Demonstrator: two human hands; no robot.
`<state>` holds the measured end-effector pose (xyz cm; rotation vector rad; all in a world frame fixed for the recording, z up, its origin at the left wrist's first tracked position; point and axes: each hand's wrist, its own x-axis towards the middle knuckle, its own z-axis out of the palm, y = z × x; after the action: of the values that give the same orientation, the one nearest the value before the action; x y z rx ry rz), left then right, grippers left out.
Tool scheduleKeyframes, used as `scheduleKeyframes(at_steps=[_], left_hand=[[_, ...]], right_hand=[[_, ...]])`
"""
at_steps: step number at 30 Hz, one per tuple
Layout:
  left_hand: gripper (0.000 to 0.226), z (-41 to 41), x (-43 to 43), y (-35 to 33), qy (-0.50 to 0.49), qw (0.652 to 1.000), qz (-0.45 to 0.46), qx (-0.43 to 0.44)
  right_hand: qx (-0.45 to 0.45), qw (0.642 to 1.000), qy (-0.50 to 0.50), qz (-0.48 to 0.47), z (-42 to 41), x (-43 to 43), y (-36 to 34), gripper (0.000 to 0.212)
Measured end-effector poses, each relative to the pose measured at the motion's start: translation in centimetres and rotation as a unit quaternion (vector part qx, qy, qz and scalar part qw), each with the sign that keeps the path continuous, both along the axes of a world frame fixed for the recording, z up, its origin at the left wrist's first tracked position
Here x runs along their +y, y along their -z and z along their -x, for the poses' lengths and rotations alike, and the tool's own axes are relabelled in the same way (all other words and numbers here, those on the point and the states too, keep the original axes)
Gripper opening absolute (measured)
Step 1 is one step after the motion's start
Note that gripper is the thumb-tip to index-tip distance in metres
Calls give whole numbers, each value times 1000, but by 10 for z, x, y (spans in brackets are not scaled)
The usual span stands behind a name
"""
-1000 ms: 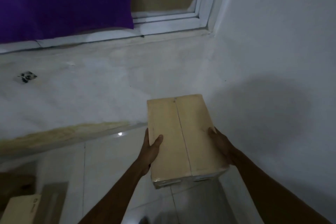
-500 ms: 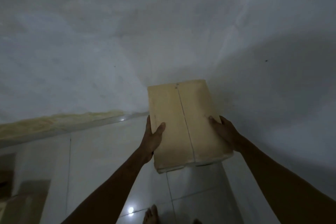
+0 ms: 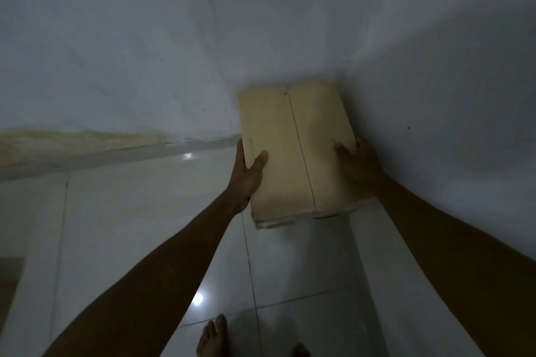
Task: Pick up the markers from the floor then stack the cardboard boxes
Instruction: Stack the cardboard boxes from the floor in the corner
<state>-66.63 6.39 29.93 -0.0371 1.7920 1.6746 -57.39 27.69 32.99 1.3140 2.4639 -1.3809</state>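
- Cardboard box [image 3: 295, 153]: pale tan and closed, with a seam running lengthwise down its top face. It is held in the air above the floor, lying flat with its near end tipped slightly down. Its far end sits in the corner where two walls meet; contact with the walls cannot be told.
- Left hand [image 3: 246, 175]: grips the box's left edge. The thumb lies curled over the top face, and the other fingers [image 3: 239, 151] run along the side and underneath.
- Right hand [image 3: 361, 166]: grips the right edge in the same way, thumb on top and the rest wrapped round the side, partly hidden in shadow.
- Floor [image 3: 290, 264]: glossy pale tiles with thin grout lines and two bright light spots [image 3: 198, 298].
- Bare feet [image 3: 211, 336]: at the lower edge of the view, on the tiles below the box.
- Walls [image 3: 145, 38]: white and dimly lit.
- Stain [image 3: 81, 139]: a yellowish band along the foot of the left wall.
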Motion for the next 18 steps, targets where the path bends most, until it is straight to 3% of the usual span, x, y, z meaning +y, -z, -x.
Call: scheduleKeyframes(at_steps=[7, 13, 18], left_hand=[[63, 10, 14, 53, -12, 1000, -2, -4], [57, 8, 23, 71, 20, 1000, 7, 8], [74, 14, 26, 72, 44, 999, 20, -10]], right_hand=[[8, 1000, -18, -20, 13, 12, 48, 60], [-87, 992, -69, -58, 14, 15, 75, 99], [-94, 983, -97, -120, 14, 10, 81, 96]])
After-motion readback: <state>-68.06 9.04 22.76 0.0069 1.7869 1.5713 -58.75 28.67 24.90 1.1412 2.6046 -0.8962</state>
